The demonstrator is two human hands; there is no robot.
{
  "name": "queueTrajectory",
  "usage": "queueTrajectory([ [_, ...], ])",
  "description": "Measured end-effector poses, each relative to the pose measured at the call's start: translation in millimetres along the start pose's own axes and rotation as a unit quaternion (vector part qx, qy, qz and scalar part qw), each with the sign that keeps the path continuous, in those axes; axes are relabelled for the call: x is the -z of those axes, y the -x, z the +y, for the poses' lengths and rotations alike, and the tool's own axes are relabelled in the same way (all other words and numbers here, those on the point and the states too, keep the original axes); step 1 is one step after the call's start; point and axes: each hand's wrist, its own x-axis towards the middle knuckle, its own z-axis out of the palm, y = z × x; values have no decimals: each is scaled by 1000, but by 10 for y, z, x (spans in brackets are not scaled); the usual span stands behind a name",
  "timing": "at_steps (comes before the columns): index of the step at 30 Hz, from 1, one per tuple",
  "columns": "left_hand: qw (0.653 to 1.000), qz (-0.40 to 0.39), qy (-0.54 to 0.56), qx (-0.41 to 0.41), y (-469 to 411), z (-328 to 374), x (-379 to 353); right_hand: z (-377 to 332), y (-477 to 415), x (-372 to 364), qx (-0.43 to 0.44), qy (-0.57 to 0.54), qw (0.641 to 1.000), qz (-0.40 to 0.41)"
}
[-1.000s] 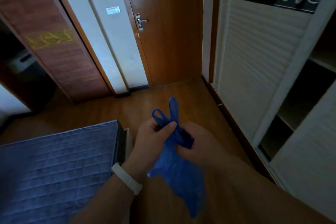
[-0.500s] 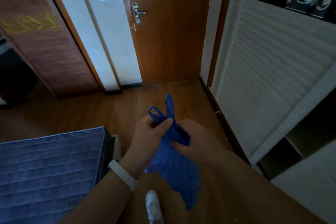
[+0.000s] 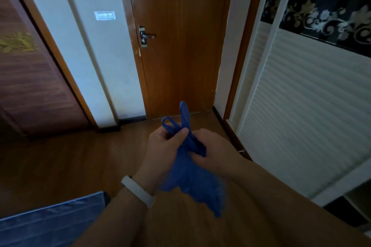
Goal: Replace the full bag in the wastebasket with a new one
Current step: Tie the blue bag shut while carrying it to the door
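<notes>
While both bare forearms are stretched forward at the bottom of the view, a thin blue plastic bag (image 3: 190,178) is gripped between the two hands above the brown wooden floor (image 3: 66,164). A white band (image 3: 138,191) is worn on the left wrist. The left hand (image 3: 162,150) is closed around the bag's upper part, its thumb pressed over the gathered plastic. The right hand (image 3: 212,150) is clamped on the same bunched section from the other side, its fingers curled out of sight beneath the plastic. Two blue handle loops (image 3: 180,118) are seen sticking up above the hands, while the blurred body of the bag hangs below them. A blue quilted mattress (image 3: 50,224) is seen at lower left. Farther off, a closed brown wooden door (image 3: 180,46) with a metal lever handle (image 3: 145,36) is faced, and a white slatted wardrobe door (image 3: 305,106) is set at the right.
</notes>
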Motion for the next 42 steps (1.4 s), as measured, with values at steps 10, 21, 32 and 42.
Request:
queueTrajectory([
  [10, 997, 79, 19, 18, -1100, -138, 787, 258, -1475, -544, 33, -11, 998, -50],
  [21, 993, 109, -33, 34, -3157, -225, 1126, 1248, -3535, -755, 65, -57, 992, -92],
  [32, 990, 132, -21, 43, -4901, -204, 1421, 2018, -5249, -769, 103, -57, 989, -88],
  [42, 987, 140, 17, 71, -6095, -487, 2544, 2162, -6694, -1606, 90, -29, 989, -115],
])
